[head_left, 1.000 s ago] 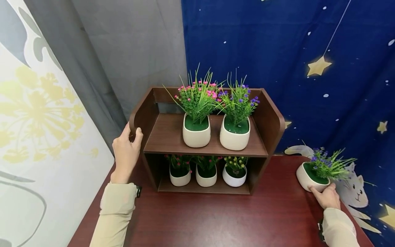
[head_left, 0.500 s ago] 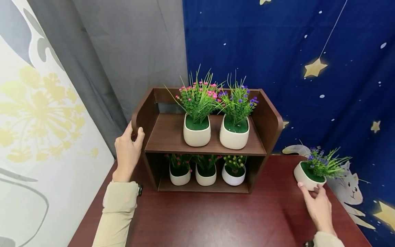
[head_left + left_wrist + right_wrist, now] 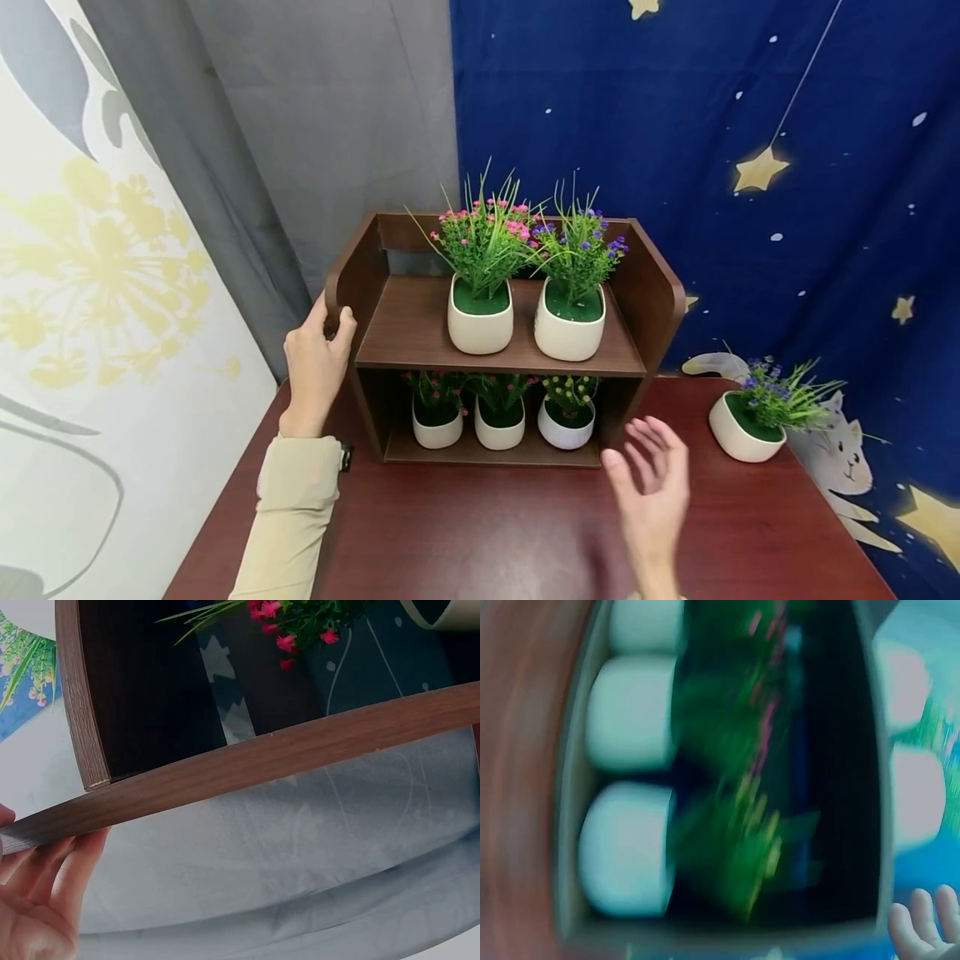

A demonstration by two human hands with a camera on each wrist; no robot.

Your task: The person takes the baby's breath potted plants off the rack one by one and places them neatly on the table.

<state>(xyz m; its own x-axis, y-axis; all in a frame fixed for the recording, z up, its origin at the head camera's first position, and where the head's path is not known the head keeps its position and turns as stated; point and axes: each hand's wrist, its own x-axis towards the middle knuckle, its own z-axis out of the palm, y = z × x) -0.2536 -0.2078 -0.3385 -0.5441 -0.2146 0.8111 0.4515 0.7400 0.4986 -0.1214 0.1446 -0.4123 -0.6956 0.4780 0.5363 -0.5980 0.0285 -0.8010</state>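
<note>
My left hand (image 3: 315, 367) grips the left side panel of a dark brown two-tier shelf (image 3: 495, 367), thumb inside and fingers outside; the left wrist view shows the fingers (image 3: 79, 870) bent around the panel's edge. My right hand (image 3: 652, 492) is in front of the shelf's lower right corner, fingers loosely spread and holding nothing. On the top tier stand a pink-flowered potted plant (image 3: 481, 321) and a purple-flowered potted plant (image 3: 570, 329). Below are two red-flowered pots (image 3: 437, 429) and a yellow-flowered pot (image 3: 567, 429), blurred in the right wrist view.
Another purple-flowered potted plant (image 3: 748, 433) sits on the reddish-brown table (image 3: 465, 533) near its right edge. Behind the shelf hang a grey curtain (image 3: 322, 117) and a blue star-patterned curtain (image 3: 600, 100). A white patterned panel (image 3: 135, 350) stands at the left.
My right hand has let go of the purple-flowered potted plant at the right and moved left toward the shelf. The left hand keeps its grip on the side panel.
</note>
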